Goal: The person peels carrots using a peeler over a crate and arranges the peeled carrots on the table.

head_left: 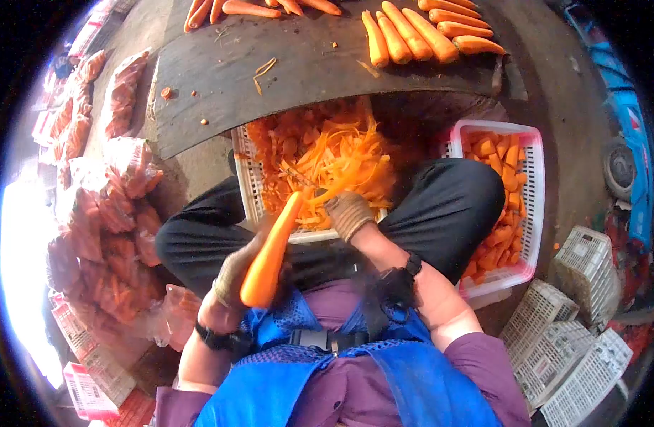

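Note:
My left hand point(234, 274), in a work glove, is closed around a thick carrot point(271, 252). The carrot is tilted, its narrow end pointing up and away from me. My gloved right hand point(349, 215) is closed at the right of the carrot's tip. It grips a thin tool that looks like a peeler point(296, 176), blurred and partly hidden among orange strips. Below both hands, between my legs, a white plastic crate point(253, 186) holds a heap of carrot peelings point(344, 153).
A dark board point(298, 67) ahead bears whole carrots point(412, 35) in rows. On my right, a white crate point(531, 206) holds cut carrot pieces point(505, 213). Bagged carrots point(102, 242) lie at left. Several white crates point(572, 356) stand at lower right, near a blue vehicle point(629, 135).

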The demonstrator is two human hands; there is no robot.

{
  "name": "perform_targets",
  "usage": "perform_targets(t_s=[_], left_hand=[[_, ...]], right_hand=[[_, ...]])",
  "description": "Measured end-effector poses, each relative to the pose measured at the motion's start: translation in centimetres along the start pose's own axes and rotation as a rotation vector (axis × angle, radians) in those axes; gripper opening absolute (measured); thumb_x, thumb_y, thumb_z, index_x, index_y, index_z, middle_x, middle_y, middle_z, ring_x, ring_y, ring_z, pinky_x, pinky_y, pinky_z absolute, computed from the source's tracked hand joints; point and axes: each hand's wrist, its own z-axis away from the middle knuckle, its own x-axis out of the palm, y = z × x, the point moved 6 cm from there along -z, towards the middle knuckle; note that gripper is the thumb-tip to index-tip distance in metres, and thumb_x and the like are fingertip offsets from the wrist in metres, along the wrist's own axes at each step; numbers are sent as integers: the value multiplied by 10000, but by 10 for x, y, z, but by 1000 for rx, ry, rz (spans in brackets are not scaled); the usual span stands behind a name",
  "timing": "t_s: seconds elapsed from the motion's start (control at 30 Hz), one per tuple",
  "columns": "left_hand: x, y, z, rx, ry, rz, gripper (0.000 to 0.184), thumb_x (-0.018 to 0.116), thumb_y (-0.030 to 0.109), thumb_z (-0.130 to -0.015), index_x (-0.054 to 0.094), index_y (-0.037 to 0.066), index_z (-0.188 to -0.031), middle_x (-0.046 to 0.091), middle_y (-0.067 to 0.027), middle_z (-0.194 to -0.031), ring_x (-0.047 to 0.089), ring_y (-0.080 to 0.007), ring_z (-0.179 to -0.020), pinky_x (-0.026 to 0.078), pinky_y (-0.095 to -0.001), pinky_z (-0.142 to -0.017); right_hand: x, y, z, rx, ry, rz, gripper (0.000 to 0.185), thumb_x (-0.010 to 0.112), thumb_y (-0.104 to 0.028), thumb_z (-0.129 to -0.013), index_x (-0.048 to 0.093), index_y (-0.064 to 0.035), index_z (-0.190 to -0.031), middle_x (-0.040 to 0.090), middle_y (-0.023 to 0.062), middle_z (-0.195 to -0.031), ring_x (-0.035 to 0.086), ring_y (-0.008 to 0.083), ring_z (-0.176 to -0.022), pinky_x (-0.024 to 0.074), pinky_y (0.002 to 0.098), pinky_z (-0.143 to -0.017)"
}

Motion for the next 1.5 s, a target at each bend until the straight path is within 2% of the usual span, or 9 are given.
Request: perform_targets(t_s=[0.23,0.43,0.77,0.93,1.17,1.27,1.3,1.4,1.5], left_hand=[[-16,22,-30,184,-143,186,407,443,389,-864,492,7,-995,531,-68,-751,519,-167,-595,458,-266,-550],[-23,37,-73,139,-196,276,377,481,399,-837,490,37,-940,550,-81,-795,556,-200,-708,473,-296,-625],[-42,40,-116,153,-2,241,381,524,432,-798,503,85,-952,554,-58,-802,548,-188,-696,444,-355,-596],[-20,43,-104,173,-88,228,409,503,409,-814,503,39,-989,586,-72,-780,575,-199,-627,500,-324,-552],[-6,29,-44,135,-95,16,370,437,377,-864,524,31,-962,584,-44,-723,554,-133,-545,457,-243,-462],[-16,6,-28,36,-150,29,463,397,466,-852,508,21,-916,546,-91,-693,542,-203,-548,456,-304,-477],[-8,1,-8,20,33,-17,467,385,472,-855,504,21,-885,519,-95,-657,517,-211,-521,432,-293,-454],[11,-9,20,-13,55,63,470,378,492,-851,486,35,-865,485,-77,-669,464,-186,-524,397,-285,-455],[13,3,14,85,-121,55,472,381,508,-846,476,48,-882,472,-65,-676,452,-170,-531,382,-271,-446]], right_hand=[[-9,-29,10,-50,-163,-180,693,275,-629,-805,590,-17,-725,551,241,-696,548,403,-687,411,450,-599],[-10,-41,26,-169,-182,-273,620,361,-582,-816,512,-11,-627,445,193,-552,448,330,-527,352,402,-521],[1,-41,29,-249,-176,-189,599,362,-569,-823,537,-27,-636,477,191,-574,478,341,-557,359,400,-527],[0,-42,26,-186,-202,-197,586,352,-557,-832,565,-34,-678,506,192,-607,509,352,-603,376,398,-534],[3,-66,39,-511,-204,7,430,391,-448,-852,610,-96,-739,567,151,-659,556,318,-608,415,388,-525],[7,-44,25,-338,-125,-16,405,381,-427,-860,624,-119,-762,568,150,-652,560,318,-612,425,379,-525],[1,-35,18,-254,-107,-115,424,384,-428,-856,625,-89,-776,565,170,-643,564,330,-633,431,391,-546],[-7,-24,7,-57,-128,-120,522,332,-537,-826,631,-109,-822,606,172,-759,592,333,-723,460,420,-614],[0,-20,6,-44,-130,-171,639,286,-597,-815,617,-51,-791,586,214,-760,564,380,-759,436,439,-657]])
